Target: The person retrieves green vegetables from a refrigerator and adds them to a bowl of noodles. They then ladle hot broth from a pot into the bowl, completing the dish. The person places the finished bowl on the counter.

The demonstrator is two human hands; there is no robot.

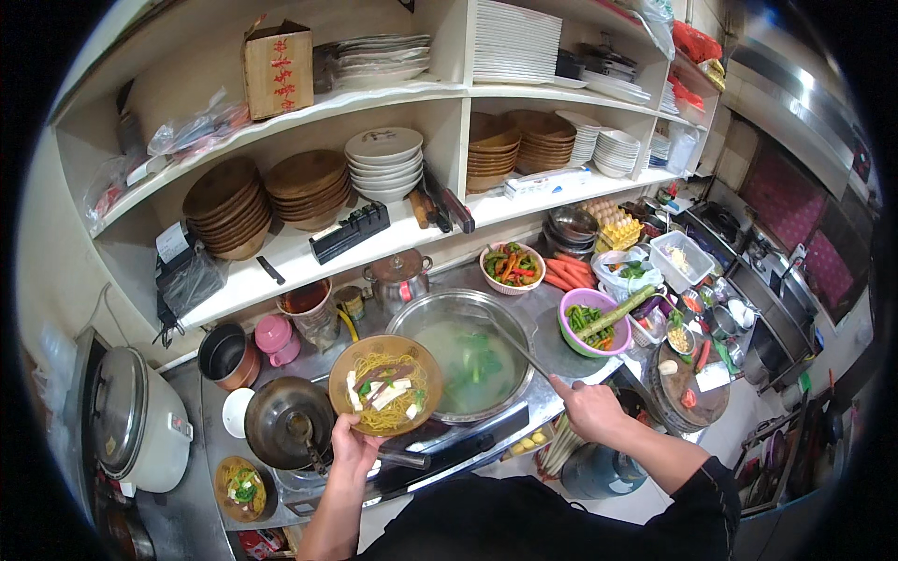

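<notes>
My left hand [354, 443] holds a brown bowl [339, 365] by its near rim. Yellow noodles [388, 418], white strips and dark meat-like strips lie in the bowl. In my right hand [591, 412] is the handle of a long metal utensil [523, 350], whose far end reaches into a large steel pot [527, 319]. Cloudy liquid fills this pot, and green leafy vegetables [478, 359] float in it; the utensil's working end is hard to make out. Left of my left hand sits a dark wok [263, 414] with a ladle [311, 445] in it.
A second noodle bowl [223, 477] stands at the counter's front left, near a rice cooker [158, 449]. Rightward are a purple basin [596, 350] of green peppers, carrots [570, 270] and a round chopping block [677, 400]. Shelves [393, 105] of stacked bowls overhang the counter's back. Below stands a gas cylinder [596, 470].
</notes>
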